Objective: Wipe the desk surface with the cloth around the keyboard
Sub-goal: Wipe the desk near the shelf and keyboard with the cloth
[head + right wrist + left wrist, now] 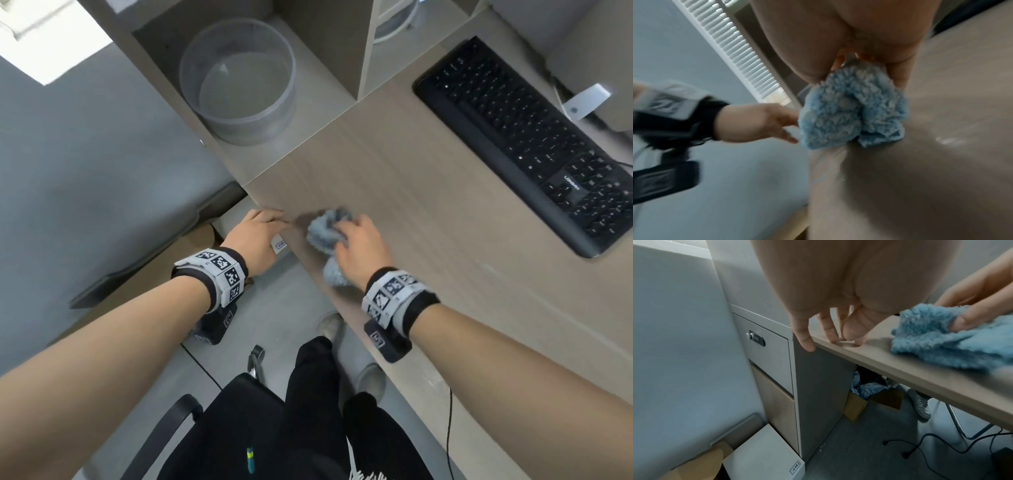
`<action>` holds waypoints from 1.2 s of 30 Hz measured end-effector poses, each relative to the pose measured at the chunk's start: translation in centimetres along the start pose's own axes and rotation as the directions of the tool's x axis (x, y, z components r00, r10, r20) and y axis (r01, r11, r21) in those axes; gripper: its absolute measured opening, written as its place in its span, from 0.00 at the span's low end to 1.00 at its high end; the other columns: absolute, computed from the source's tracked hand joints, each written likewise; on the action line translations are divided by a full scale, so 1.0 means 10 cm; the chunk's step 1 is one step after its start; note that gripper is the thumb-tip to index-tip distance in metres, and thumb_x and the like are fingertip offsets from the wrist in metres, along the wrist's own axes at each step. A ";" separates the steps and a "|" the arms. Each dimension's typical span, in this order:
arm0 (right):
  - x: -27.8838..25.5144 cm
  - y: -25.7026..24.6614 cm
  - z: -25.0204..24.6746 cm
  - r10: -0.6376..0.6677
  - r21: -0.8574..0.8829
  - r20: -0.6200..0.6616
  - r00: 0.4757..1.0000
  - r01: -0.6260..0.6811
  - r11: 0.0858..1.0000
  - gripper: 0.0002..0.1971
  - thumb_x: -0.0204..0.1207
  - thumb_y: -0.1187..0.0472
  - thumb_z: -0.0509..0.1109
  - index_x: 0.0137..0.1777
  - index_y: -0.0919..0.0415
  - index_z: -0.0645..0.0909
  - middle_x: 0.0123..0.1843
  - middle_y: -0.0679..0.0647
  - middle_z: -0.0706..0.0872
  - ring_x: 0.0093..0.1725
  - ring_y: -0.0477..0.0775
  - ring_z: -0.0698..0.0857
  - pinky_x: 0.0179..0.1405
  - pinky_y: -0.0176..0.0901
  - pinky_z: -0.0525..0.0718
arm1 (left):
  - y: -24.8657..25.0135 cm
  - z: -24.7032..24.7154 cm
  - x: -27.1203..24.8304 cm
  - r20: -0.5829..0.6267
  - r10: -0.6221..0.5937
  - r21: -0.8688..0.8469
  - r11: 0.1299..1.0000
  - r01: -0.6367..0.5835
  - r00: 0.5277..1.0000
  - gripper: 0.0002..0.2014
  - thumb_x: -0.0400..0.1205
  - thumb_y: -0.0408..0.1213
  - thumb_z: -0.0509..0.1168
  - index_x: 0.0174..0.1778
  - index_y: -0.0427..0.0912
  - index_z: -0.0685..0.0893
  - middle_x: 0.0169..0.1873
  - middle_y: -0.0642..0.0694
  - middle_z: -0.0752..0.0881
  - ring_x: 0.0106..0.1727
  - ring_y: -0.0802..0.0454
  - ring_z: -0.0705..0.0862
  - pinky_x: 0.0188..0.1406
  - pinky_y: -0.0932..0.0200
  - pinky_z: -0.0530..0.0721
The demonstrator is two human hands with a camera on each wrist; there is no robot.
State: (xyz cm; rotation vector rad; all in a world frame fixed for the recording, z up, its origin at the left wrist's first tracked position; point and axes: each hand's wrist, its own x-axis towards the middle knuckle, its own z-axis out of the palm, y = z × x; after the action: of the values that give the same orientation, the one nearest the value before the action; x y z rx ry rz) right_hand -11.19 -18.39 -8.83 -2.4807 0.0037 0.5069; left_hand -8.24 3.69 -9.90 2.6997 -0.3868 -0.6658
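The right hand (363,248) has its fingers curled into a bunched, fluffy blue cloth (327,236) and presses it onto the desk (394,164) near the front-left corner, so the cloth lies at about 6 o'clock in the head view, touching the wood. The left hand (255,240) holds nothing; its relaxed fingertips (833,337) rest on the corner edge of the desk just beside the cloth, at about 9 o'clock from it, apparently bracing. The black keyboard (534,144) sits well apart, toward 2 o'clock from the cloth, lying diagonally on the desk. I judge the wiping to be under way but at an uncertain stage: the cloth is working the corner strip farthest from the keyboard, and the pictures show no wet trail or dust line that would mark which areas have already been covered. A few pale smudges show on the wood toward 4 o'clock from the right hand, which suggests that part is not yet clean. The bands of desk along the keyboard's near edge, at its 2 ends and behind it look like what is left. A clear round tub (239,82) stands on the lower shelf at 11 o'clock, away from the wiping.
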 end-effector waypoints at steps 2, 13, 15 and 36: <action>0.13 0.12 -0.11 0.067 -0.036 -0.057 0.996 -0.069 0.997 0.19 0.80 0.60 0.62 0.71 0.54 0.79 0.65 0.61 0.75 0.56 0.69 0.81 0.56 0.54 0.80 | 0.03 0.01 -0.01 -0.017 -0.013 0.001 1.000 0.013 1.000 0.36 0.65 0.21 0.53 0.69 0.44 0.82 0.73 0.48 0.76 0.75 0.43 0.68 0.73 0.43 0.74; -0.43 0.19 -0.11 -0.034 0.044 -0.037 0.999 0.035 0.998 0.13 0.81 0.61 0.63 0.63 0.54 0.82 0.56 0.52 0.75 0.46 0.55 0.78 0.45 0.49 0.80 | 0.39 -0.14 0.17 0.085 -0.215 0.100 0.973 0.206 0.973 0.28 0.72 0.28 0.58 0.71 0.41 0.77 0.76 0.45 0.73 0.76 0.37 0.68 0.76 0.44 0.69; -0.44 0.50 -0.43 0.080 0.084 -0.175 0.981 -0.066 0.994 0.14 0.80 0.63 0.64 0.63 0.56 0.82 0.56 0.53 0.74 0.49 0.56 0.77 0.44 0.46 0.76 | 0.56 -0.13 0.30 0.070 -0.212 0.112 0.973 0.203 0.975 0.28 0.73 0.29 0.58 0.72 0.40 0.75 0.76 0.42 0.72 0.76 0.36 0.68 0.76 0.45 0.69; -1.10 1.70 -0.60 0.151 0.013 -0.150 0.977 -0.151 0.988 0.25 0.71 0.73 0.66 0.69 0.59 0.81 0.72 0.63 0.79 0.66 0.69 0.75 0.67 0.55 0.77 | 1.89 0.06 1.19 0.134 -0.054 0.289 0.957 0.013 0.990 0.31 0.71 0.30 0.59 0.74 0.45 0.72 0.76 0.41 0.69 0.74 0.33 0.67 0.76 0.46 0.67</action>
State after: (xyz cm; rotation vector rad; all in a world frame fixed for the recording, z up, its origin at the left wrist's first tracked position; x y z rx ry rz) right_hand -21.27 -36.92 -9.95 -2.5237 0.2546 0.3796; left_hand -1.71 -17.60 -7.95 2.9465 -0.5098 -0.8737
